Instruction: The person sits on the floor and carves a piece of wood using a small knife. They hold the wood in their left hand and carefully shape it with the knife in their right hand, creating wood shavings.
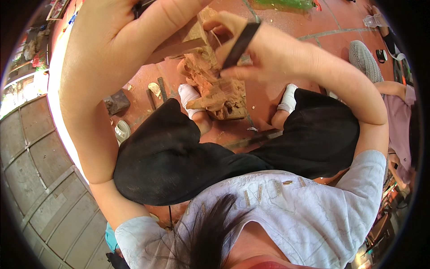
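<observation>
A carved piece of reddish-brown wood (210, 89), its surface rough and deeply cut, lies on the floor between my feet. Above it my right hand (251, 49) is closed round a dark flat chisel (242, 42), tilted with its lower end near the carving; slight blur softens the fingers. My left hand (130, 36) is raised close to the camera, thumb stretched toward the upper right. A dark bit of something shows at the thumb's base, and the other fingers are cut off by the upper edge. Below that thumb a flat-sided wooden surface (179, 47) is partly hidden.
Several tools, including a dark flat bar (162, 88), lie on the red tiles left of the carving, near a dark block (117, 103). My bent knees and white-covered feet (190, 95) flank the wood. Another person's arm (392, 88) is at right; a green plastic thing (284, 4) lies beyond.
</observation>
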The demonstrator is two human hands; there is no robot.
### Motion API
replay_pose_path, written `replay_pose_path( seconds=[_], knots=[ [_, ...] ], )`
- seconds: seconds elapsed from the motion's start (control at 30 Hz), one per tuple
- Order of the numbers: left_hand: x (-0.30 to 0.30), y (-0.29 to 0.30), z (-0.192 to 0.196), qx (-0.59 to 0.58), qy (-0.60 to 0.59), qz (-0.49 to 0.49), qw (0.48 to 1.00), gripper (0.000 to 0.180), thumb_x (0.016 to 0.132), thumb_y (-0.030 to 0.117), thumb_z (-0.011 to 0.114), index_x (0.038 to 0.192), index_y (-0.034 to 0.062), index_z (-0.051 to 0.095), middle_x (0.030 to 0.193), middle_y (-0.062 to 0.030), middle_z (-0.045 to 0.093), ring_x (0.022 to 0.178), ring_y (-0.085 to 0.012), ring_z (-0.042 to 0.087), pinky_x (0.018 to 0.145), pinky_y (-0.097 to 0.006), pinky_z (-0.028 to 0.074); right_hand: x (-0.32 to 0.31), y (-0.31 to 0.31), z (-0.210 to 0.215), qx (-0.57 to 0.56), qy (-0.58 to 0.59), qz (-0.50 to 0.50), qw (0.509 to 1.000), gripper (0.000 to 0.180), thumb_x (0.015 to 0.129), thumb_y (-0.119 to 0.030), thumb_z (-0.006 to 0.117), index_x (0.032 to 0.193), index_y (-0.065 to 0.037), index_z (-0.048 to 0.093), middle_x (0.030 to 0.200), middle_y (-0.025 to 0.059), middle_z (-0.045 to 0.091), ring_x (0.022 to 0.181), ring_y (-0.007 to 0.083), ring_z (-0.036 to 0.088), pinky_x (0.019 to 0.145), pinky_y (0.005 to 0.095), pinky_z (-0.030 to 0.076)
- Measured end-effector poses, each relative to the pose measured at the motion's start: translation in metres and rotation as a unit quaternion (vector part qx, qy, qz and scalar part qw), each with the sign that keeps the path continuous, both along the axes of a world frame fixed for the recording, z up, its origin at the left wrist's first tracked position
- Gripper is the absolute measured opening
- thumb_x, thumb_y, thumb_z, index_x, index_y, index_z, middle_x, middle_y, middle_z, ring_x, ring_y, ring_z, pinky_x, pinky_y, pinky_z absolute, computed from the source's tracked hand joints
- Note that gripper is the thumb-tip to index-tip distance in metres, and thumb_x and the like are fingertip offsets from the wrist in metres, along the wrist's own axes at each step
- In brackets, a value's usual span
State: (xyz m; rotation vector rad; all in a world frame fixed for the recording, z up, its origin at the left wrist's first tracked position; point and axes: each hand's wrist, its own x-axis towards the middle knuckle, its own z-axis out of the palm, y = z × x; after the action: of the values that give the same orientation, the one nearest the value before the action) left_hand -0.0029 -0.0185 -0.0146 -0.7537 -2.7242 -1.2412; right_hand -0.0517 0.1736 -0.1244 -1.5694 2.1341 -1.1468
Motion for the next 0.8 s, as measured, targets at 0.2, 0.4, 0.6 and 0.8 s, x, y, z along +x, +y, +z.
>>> replay_pose_path(
  seconds=[0.2,0.4,0.6,0.8],
  knots=[
    [-0.005,0.032,-0.018,-0.066,0.203,0.141,0.967,0.028,0.089,0.017,0.058,0.104,-0.0058,0.055,0.056,0.0014,0.046,0.044,-0.0044,0.043,0.043,-0.021,0.031,-0.018,-0.002,-0.002,-0.033,0.047,0.032,0.998,0.019,0.072,-0.010,0.073,0.084,-0.003,0.061,0.114,0.0121,0.050,0.099,0.0288,0.056,0.083,0.0357,0.047],
    [0.008,0.014,0.015,0.014,-0.079,0.053,0.995,0.028,0.090,0.019,0.057,0.103,-0.0054,0.055,0.055,0.0006,0.046,0.042,-0.0047,0.042,0.040,-0.021,0.029,0.003,-0.002,-0.005,-0.064,0.093,0.000,0.994,0.020,0.071,-0.010,0.074,0.082,-0.003,0.059,0.109,0.0111,0.052,0.095,0.0269,0.057,0.079,0.0351,0.047],
    [0.008,0.013,0.005,-0.053,0.010,0.041,0.998,0.028,0.089,0.018,0.058,0.104,-0.0058,0.055,0.056,0.0003,0.047,0.043,-0.0044,0.042,0.041,-0.021,0.030,0.006,0.000,-0.002,-0.017,0.092,0.009,0.996,0.018,0.072,-0.009,0.072,0.083,-0.002,0.060,0.105,0.0103,0.054,0.095,0.0292,0.057,0.078,0.0366,0.048],
    [-0.001,-0.007,-0.007,0.031,-0.017,0.015,0.999,0.027,0.089,0.017,0.058,0.104,-0.0054,0.056,0.060,-0.0005,0.050,0.044,-0.0042,0.042,0.041,-0.020,0.031,-0.006,-0.007,0.007,0.013,0.058,0.009,0.998,0.022,0.070,-0.009,0.073,0.089,-0.007,0.063,0.114,0.0131,0.052,0.100,0.0335,0.055,0.083,0.0388,0.047]
  ],
)
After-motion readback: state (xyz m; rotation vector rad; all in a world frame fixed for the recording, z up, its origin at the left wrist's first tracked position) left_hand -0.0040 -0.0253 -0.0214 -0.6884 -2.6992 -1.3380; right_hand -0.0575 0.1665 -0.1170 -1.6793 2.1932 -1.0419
